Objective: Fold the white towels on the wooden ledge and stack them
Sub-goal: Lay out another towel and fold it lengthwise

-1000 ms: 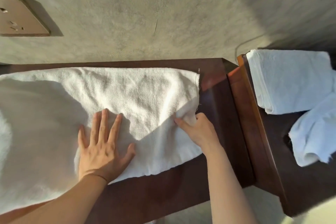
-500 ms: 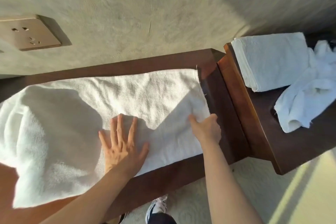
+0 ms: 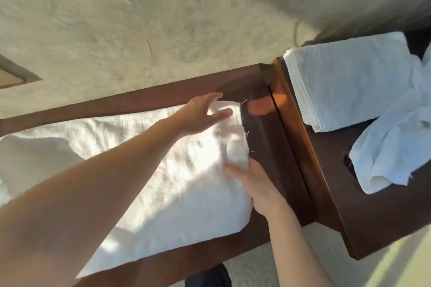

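Towel in work (image 3: 149,170): spread flat along wooden ledge (image 3: 275,147), right end just short of ledge's right end; white, nubbly terry, frayed threads at hem, sunlit patches.
Left hand (image 3: 205,112): fingers straight and spread wide, over far right corner of towel; contact not clear.
Right hand (image 3: 254,184): grip pinching near right hem.
Step, as judged: take both right corners, carry them leftward together, keep hems aligned, smooth crease flat.
Folded towel (image 3: 349,77): right of ledge; crumpled towel (image 3: 396,142) beside it, overlapping.

Towel (image 3: 163,170) left end cut off; right hand (image 3: 258,189) fingertips hidden under edge.
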